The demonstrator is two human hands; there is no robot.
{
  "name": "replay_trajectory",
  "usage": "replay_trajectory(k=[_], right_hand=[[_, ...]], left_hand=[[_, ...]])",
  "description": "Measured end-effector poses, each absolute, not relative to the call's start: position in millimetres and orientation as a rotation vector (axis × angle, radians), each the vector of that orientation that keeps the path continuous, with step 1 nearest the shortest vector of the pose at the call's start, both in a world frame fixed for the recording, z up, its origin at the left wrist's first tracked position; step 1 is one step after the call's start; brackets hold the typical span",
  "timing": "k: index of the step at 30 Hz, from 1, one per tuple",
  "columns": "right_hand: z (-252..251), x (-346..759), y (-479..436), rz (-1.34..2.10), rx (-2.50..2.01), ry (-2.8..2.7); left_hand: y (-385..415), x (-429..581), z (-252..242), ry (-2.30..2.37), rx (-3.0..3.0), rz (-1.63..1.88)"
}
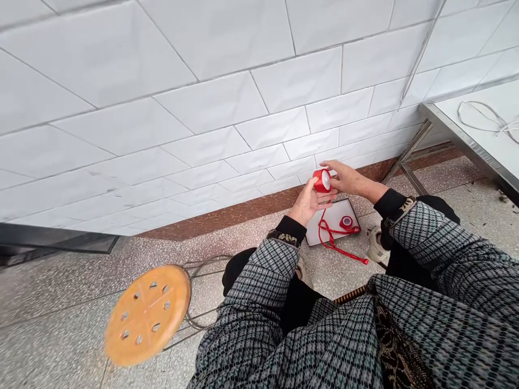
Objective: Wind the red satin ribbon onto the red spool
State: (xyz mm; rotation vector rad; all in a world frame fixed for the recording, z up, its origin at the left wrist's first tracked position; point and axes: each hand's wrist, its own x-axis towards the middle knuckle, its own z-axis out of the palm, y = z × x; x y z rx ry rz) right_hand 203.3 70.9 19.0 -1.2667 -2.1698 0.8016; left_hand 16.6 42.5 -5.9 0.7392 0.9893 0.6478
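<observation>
A roll of red ribbon (320, 182) with a white core is between my hands, above a shallow box (314, 232). My left hand (307, 204) holds the roll from the left, thumb against it and other fingers spread below. From the right, my right hand (349, 179) grips the roll at its edge, its fingertips partly hidden. Beneath them, a loose red ribbon (330, 231) lies in loops over the box and trails onto the floor. A smaller red ribbon roll (346, 221) sits in the box.
A round orange stool (148, 313) with a holed seat and wire legs is at the left. A metal-framed table (486, 116) stands at the right, bearing a white cable (486, 123). Ahead rises a white tiled wall (243, 108). A dark flat edge (57, 240) juts in at far left.
</observation>
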Motion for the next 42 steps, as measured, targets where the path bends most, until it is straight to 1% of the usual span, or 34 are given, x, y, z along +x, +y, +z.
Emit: replay_trajectory(k=[3,6,9,13,16,19,22,25,28,34,39,42], right_hand=[[30,213,78,0.886,-1.278,-2.248],[44,220,80,1.154,-1.232,-2.35],[52,223,77,1.374,-1.214,-2.316],[54,223,72,1.525,-1.22,-2.146],[55,223,70,1.618,-1.205,-2.024],[56,224,69,1.616,-1.208,-1.972],[56,226,69,1.517,-1.275,-1.963],[55,228,71,1.45,-1.339,-1.912],[53,232,73,1.5,-1.309,-1.84],[56,245,75,1.557,-1.222,-1.719],[55,250,77,1.482,-1.259,-1.744],[54,251,78,1.441,-1.241,-1.759]], left_hand=[[40,10,-2,0.929,0.818,0.553],[37,3,1,0.885,0.902,0.465],[34,0,4,0.868,0.99,0.426],[33,6,6,0.899,1.14,0.655],[33,13,4,0.803,1.152,0.784],[32,16,1,0.762,1.093,0.756],[32,17,-1,0.821,1.054,0.731],[32,17,-1,0.887,0.988,0.811],[32,17,3,0.888,0.896,0.943],[30,14,16,0.824,0.813,0.996],[30,16,22,0.713,0.784,1.122],[28,16,24,0.619,0.776,1.095]])
